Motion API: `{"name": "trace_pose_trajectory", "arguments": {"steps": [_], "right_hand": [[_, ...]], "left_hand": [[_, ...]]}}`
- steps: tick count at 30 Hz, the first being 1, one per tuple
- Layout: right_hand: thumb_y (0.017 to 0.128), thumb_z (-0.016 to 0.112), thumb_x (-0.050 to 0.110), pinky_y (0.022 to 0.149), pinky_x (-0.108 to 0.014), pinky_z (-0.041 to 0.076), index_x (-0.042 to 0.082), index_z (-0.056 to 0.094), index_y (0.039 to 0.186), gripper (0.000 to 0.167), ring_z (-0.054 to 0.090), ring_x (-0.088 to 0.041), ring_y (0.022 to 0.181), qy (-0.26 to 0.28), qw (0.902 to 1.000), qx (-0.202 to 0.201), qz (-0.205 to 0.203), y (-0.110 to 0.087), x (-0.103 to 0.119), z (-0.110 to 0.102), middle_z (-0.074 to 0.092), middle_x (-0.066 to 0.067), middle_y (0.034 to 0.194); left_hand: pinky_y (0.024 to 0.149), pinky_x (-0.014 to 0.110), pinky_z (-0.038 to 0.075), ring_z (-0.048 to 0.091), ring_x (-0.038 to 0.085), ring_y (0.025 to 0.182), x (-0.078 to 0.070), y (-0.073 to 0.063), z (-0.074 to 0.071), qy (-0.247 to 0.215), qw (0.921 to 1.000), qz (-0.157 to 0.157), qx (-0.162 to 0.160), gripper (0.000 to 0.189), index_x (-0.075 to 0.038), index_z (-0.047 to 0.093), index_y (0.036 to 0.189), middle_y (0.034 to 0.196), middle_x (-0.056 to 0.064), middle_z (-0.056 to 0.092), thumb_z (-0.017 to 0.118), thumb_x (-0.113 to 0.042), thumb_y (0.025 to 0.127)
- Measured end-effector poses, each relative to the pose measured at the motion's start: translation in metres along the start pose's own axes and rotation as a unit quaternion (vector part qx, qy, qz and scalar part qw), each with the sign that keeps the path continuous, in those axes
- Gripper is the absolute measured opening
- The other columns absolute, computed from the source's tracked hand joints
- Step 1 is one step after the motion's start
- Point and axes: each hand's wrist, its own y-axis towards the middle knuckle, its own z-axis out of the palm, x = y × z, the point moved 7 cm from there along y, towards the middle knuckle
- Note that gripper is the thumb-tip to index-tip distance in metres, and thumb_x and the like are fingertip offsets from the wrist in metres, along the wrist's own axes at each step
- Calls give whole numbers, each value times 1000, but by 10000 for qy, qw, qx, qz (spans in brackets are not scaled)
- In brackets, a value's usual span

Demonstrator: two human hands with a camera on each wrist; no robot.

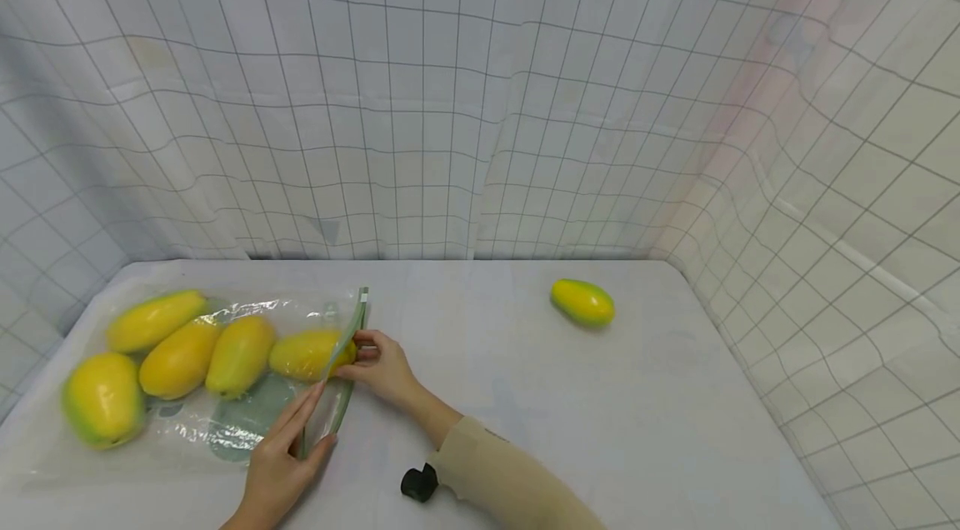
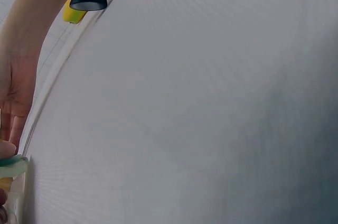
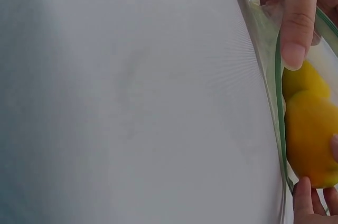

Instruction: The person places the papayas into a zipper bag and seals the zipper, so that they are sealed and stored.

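At lower left, four yellow fruits are enclosed in a clear bag, its mouth touched by the left hand. A fifth fruit is gripped by the right hand; a sixth fruit is seen right of centre.

No words, numbers or brand names can be read. On the beige sleeve, at the lower middle of the head view, a small dark mark is too tiny to tell whether it is lettering. The grey-green patch on the clear zip bag, at the lower left, shows nothing legible.
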Motion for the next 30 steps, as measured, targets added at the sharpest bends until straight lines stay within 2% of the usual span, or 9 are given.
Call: {"name": "trace_pose_trajectory", "arguments": {"steps": [4,7,10,14,18,19,23,26,30], "right_hand": [[75,75,6,73,-16,49,4,56,118,48,59,-7,91,86,9999,-147,17,0,2,1,59,-5,114],[74,75,5,72,-16,49,3,56,118,48,59,-8,89,137,9996,-235,-9,0,3,2,59,-5,113],[74,75,5,72,-15,49,4,57,117,47,60,-9,89,126,9994,-337,-8,1,3,3,59,-5,112],[73,76,7,71,-15,49,6,58,117,47,59,-10,90,48,9989,-465,63,3,1,3,59,-3,111],[73,76,8,70,-15,48,9,58,117,47,58,-9,90,-27,9984,-533,194,4,-1,3,59,0,112],[73,76,9,70,-15,48,10,58,117,48,58,-8,90,-47,9982,-547,234,5,-2,3,59,1,112],[73,76,9,70,-15,48,11,58,117,48,58,-9,90,-56,9976,-625,309,6,-2,3,59,2,113],[73,76,8,69,-15,48,11,58,117,48,58,-11,91,-29,9970,-700,316,5,-1,3,60,3,111],[73,75,6,69,-15,49,9,58,115,46,59,-11,88,84,9961,-827,288,5,0,4,60,3,106]], "left_hand": [[89,1,31,39,-7,117,1,0,0,-29,10000,-42,-4,66,5,52,125,131,4,51,54,-47,85],[90,2,32,39,-6,118,2,0,0,-47,10000,-54,-6,65,4,52,125,131,4,52,55,-47,85],[93,4,31,39,-5,121,2,0,-1,-80,10000,-36,-11,64,5,53,125,130,7,52,56,-45,85],[89,2,32,40,-4,118,3,0,-1,-153,9999,7,-4,63,6,52,125,130,11,52,56,-43,85],[81,1,33,44,-2,108,3,0,-1,-142,9999,-22,27,63,5,52,125,130,11,52,55,-44,86],[75,1,34,46,-2,100,2,0,-1,-137,9999,-13,18,63,5,52,125,130,10,52,55,-44,86],[72,3,34,46,1,94,0,1,-2,-134,9998,110,-68,62,6,53,124,128,13,53,55,-43,86],[65,4,35,45,0,85,-1,1,-2,-148,9997,178,-123,61,6,54,123,127,14,54,56,-42,86],[50,8,32,32,-6,62,0,1,-2,-135,9998,102,-75,61,5,54,124,129,8,53,55,-43,86]]}}
